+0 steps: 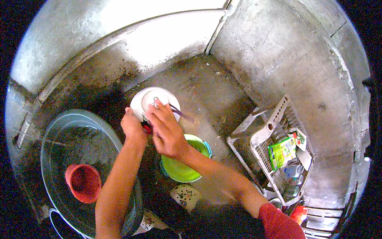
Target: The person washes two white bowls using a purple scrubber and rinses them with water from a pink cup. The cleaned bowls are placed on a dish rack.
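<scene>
L hand (132, 124) grips white plate (153, 101) by near-left rim, tilted up | R hand (167, 129) flat on face, fingers closed, maybe w/ scrubber | green bowl (181, 169) just below.

there are two hands, the left hand (133, 126) and the right hand (167, 131). there is one white plate (153, 99), one green bowl (185, 169), one big metal basin (75, 119), one red cup (84, 182), one grey plastic crate (274, 119) and one green packet (281, 152).
</scene>
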`<state>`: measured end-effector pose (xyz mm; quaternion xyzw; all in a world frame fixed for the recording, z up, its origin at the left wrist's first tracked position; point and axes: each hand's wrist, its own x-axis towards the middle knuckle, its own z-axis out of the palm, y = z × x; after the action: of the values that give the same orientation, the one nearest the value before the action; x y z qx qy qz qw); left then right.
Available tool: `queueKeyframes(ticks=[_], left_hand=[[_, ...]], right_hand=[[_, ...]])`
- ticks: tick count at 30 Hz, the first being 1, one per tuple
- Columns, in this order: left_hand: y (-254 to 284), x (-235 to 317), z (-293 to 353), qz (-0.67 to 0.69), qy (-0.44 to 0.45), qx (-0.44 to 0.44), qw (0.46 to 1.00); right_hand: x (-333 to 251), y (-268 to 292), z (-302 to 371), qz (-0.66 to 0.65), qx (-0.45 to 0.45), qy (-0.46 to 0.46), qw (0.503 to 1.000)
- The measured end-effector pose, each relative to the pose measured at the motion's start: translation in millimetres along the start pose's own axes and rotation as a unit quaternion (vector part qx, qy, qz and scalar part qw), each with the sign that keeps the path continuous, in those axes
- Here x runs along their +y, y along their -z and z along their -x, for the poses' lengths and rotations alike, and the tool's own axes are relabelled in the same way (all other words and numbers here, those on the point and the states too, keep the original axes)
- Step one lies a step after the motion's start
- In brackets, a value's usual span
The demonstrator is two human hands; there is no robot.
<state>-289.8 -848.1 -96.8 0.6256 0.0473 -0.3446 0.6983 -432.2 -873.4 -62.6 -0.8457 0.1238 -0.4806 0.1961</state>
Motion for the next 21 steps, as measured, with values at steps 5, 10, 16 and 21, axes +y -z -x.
queueKeyframes(ticks=[5,10,16,21], left_hand=[[1,2,2,-0.046,-0.111,-0.046,0.992],[-3,5,2,-0.082,-0.087,0.002,0.993],[-8,-3,-1,0.002,-0.018,0.005,1.000],[1,5,0,-0.196,-0.062,0.026,0.978]], right_hand=[[6,-13,-40,0.036,-0.086,-0.056,0.994],[41,3,-66,-0.030,-0.084,-0.276,0.957],[35,15,-41,-0.015,0.039,-0.353,0.935],[7,8,-27,0.080,0.027,-0.048,0.995]])
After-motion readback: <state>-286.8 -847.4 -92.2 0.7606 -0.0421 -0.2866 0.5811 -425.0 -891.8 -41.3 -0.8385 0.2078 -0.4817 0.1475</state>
